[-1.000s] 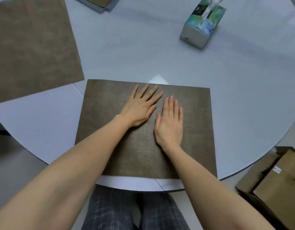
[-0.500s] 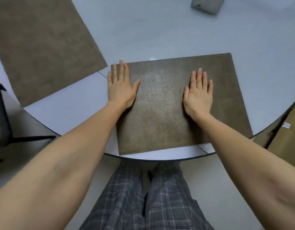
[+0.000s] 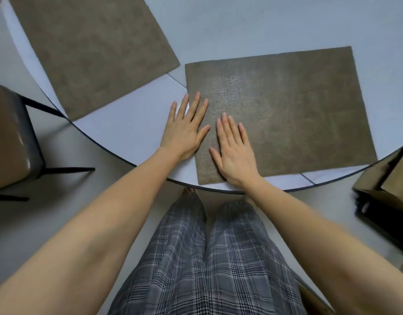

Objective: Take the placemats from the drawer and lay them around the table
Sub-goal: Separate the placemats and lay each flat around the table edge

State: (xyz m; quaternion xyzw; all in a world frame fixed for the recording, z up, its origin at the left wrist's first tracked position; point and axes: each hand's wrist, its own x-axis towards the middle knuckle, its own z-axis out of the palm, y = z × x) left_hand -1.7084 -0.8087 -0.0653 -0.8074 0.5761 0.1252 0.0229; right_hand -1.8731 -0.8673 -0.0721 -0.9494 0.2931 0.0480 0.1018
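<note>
On the near rim of the round pale-grey table (image 3: 218, 30), directly in front of our checked trousers (image 3: 207, 258), lies item one: a rectangular brown woven placemat (image 3: 286, 110).

Position: flat on the tabletop, its near long edge close to the table's rim, its lower left corner almost at the edge.

Orientation: long axis runs left to right across our view, tilted slightly so the right end sits farther from us than the left; short sides point away toward the table's middle.

Hands: our left hand (image 3: 184, 130) lies palm down with fingers straight and spread, straddling the mat's left short edge, partly on mat, partly on bare table. Our right hand (image 3: 234, 151) rests flat on the mat's lower left part, fingers extended and close together. Neither hand clasps anything; both are flat and pressing or smoothing.

Item two: a second brown woven placemat (image 3: 93, 53), same kind, already laid to the left, angled along the rim, near item one but not touching.

Adjuncts: a dark chair seat (image 3: 9, 137) at left; a cardboard box (image 3: 391, 185) at right.

Step in hand, as we judge it: settling and squaring item one at its place. Next move likely calls for lifting both palms cleanly, without dragging the mat askew, then fetching another.
</note>
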